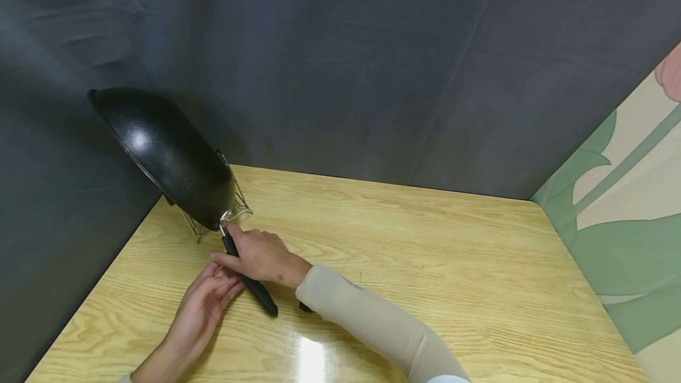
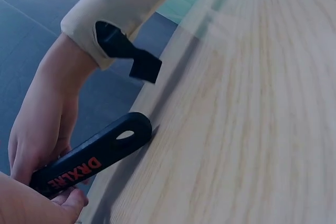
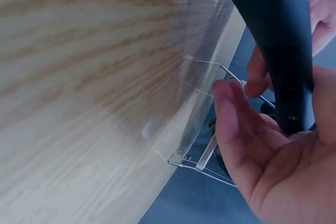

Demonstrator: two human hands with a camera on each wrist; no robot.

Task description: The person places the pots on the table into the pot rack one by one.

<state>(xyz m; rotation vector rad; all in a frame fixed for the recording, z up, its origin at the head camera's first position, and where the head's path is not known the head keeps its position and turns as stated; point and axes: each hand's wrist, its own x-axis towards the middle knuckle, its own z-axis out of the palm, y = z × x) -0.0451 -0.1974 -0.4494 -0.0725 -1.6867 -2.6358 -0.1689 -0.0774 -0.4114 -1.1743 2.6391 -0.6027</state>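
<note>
A black wok [image 1: 165, 152] rests tilted on a wire rack [image 1: 242, 197] at the table's left back corner, its rounded underside facing right. Its long black handle [image 1: 258, 295] slopes down toward the front; red lettering shows on the handle [image 2: 79, 171] in the left wrist view. My right hand [image 1: 263, 256] grips the handle close to the metal joint. Below and left of it, my left hand [image 1: 199, 309] has loosely bent fingers against the handle's underside. In the right wrist view, the left hand [image 3: 273, 166] is palm up, its fingers not closed round the handle.
The pale wood table [image 1: 425, 270] stretches away to the right. Dark grey cloth [image 1: 346, 75] hangs behind and along the left side. A floral-patterned panel [image 1: 628, 223] borders the right edge. A black wrist mount [image 2: 123, 45] sticks out of the right sleeve.
</note>
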